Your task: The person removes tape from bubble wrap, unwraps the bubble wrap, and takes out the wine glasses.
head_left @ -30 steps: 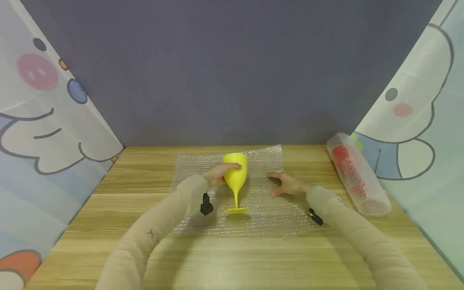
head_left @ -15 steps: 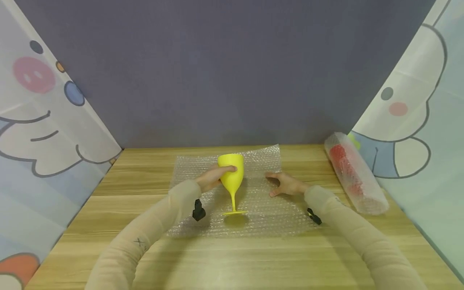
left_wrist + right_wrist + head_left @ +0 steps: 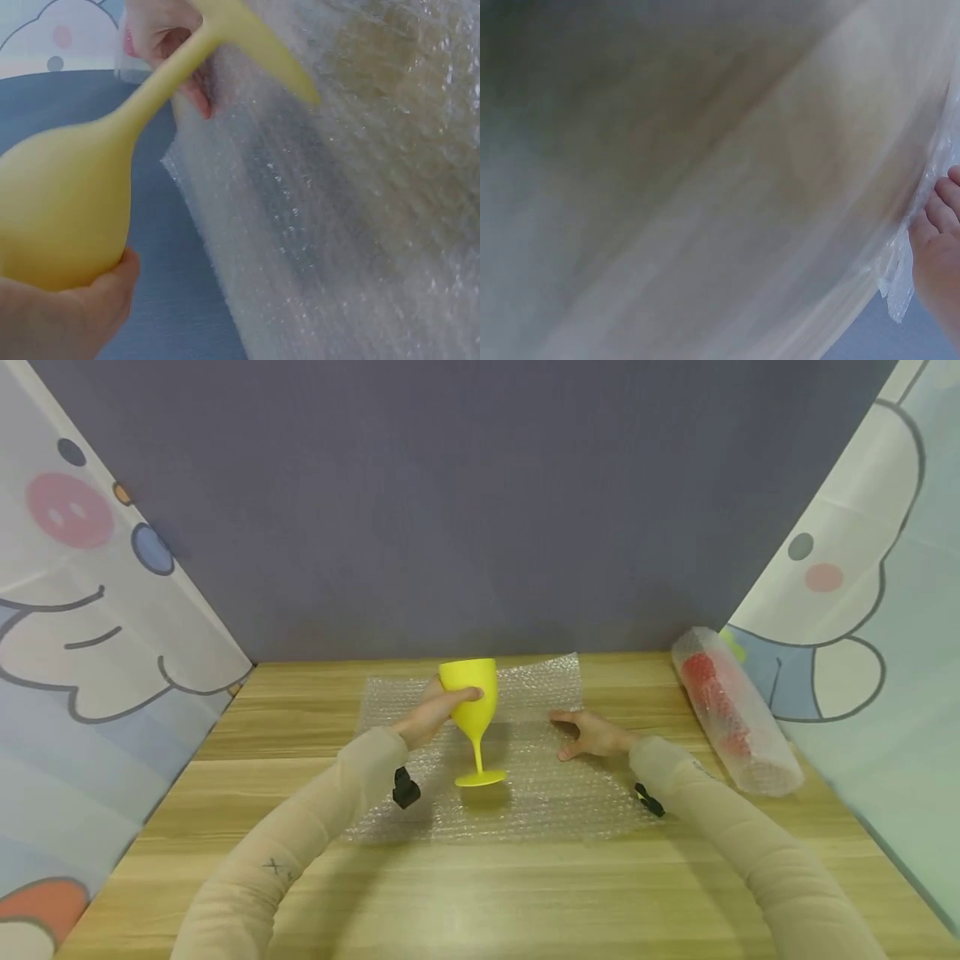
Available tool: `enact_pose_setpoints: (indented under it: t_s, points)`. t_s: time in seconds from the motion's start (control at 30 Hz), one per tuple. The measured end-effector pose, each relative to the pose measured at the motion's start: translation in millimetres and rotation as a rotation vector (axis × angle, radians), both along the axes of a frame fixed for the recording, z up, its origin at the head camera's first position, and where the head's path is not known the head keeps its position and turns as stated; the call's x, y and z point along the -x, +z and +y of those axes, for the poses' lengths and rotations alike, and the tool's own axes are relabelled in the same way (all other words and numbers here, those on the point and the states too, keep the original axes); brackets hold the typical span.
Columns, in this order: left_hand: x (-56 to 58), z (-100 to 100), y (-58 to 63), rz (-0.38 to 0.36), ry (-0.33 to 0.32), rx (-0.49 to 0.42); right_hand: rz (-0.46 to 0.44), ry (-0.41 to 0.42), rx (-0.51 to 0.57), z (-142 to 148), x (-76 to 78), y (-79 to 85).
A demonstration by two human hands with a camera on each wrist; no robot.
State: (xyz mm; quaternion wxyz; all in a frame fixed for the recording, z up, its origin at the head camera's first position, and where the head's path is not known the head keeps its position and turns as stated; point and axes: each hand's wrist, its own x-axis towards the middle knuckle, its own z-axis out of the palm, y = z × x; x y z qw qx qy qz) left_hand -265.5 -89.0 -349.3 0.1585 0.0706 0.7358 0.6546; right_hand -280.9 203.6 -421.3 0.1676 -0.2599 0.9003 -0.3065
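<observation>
Within left hand (image 3: pixel 431 715), gripped: yellow goblet (image 3: pixel 482 714), unwrapped. Below that hand: bubble wrap (image 3: pixel 540 785), spread out. Right hand (image 3: pixel 594 735): fingers extended, grasping nothing. Beyond it, rightward: wrapped bundle (image 3: pixel 737 718), seemingly finished.

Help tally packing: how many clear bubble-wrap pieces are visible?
2: one sheet spread beneath the yellow stemmed goblet, one roll around red contents at right. More may be hidden inside.

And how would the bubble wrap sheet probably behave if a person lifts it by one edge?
The bubble wrap sheet would probably flop, since its edge looks thin and crumpled beside the right hand. It is likely light for its size, being see-through film with small bubbles.
</observation>
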Motion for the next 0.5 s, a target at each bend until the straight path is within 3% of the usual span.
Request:
enact_pose_setpoints:
  t_s: [0.27, 0.5]
  points:
    - [-4.8, -14, 7.0, 0.130, 0.120, 0.070, -0.025, 0.010, 0.008, -4, -0.8, -2.8]
    - [-3.6, -21, 11.9, 0.163, 0.112, 0.075, -0.022, -0.010, 0.017, -1, 0.5, 0.5]
